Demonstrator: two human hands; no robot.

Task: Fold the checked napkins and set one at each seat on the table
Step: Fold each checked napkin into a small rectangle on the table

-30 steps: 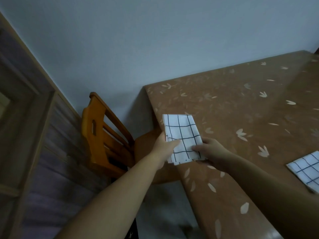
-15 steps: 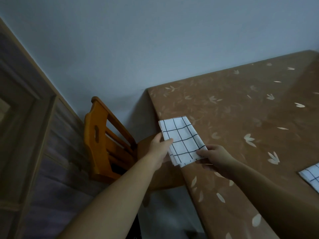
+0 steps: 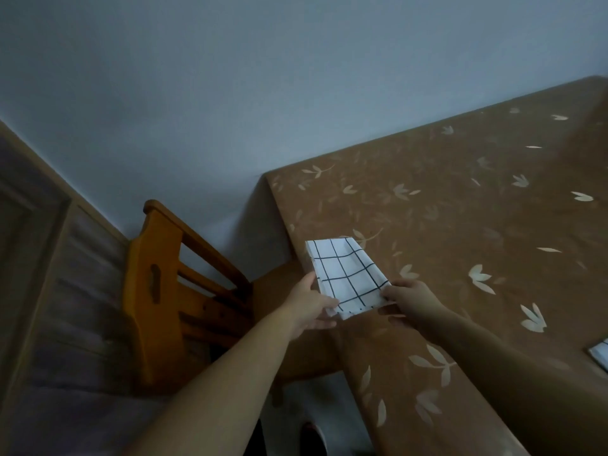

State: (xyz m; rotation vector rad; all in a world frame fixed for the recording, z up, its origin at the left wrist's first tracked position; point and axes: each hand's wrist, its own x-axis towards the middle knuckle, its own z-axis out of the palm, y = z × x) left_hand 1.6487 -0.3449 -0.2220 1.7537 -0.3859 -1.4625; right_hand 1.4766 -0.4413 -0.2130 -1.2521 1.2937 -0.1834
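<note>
Pinching the folded napkin (image 3: 345,274) at its near corners, the left hand (image 3: 311,304) and right hand (image 3: 408,299) keep a narrow grip, laying it on the tabletop (image 3: 460,225) edge beside the chair (image 3: 171,291). Best squared with that edge, then released together.

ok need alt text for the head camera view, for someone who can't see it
Two bare hands, left hand and right hand, hold a folded checked napkin at the edge of a brown leaf-patterned table, in front of an orange wooden chair.
</note>
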